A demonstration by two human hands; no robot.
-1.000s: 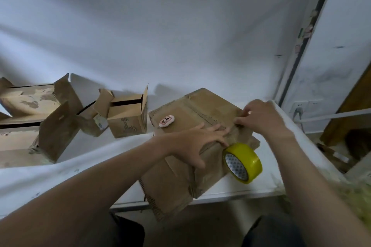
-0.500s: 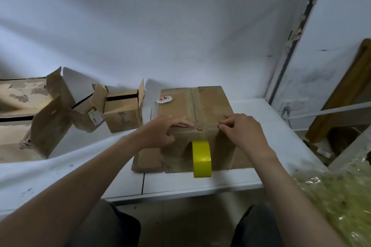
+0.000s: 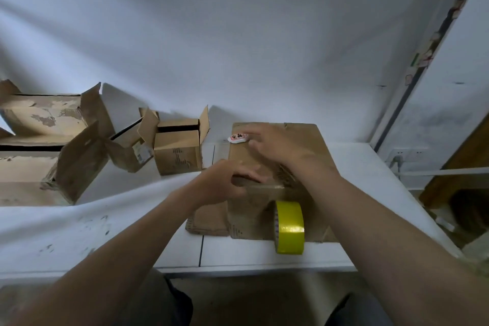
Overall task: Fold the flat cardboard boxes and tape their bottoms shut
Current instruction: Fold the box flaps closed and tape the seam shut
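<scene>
Your right hand (image 3: 275, 149), fingers spread, is nearest the white oval item (image 3: 237, 138) at 11 o'clock on the box (image 3: 304, 137); left hand (image 3: 225, 182) presses flat at 6.

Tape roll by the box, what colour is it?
Yellow; the tape roll shows best in the head view.

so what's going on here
A person is taping the bottom of a box on a white table. The left hand presses the box near its front edge; the right hand stretches across it, fingers at a small white-and-red item. A yellow tape roll sits against the front face.
</scene>
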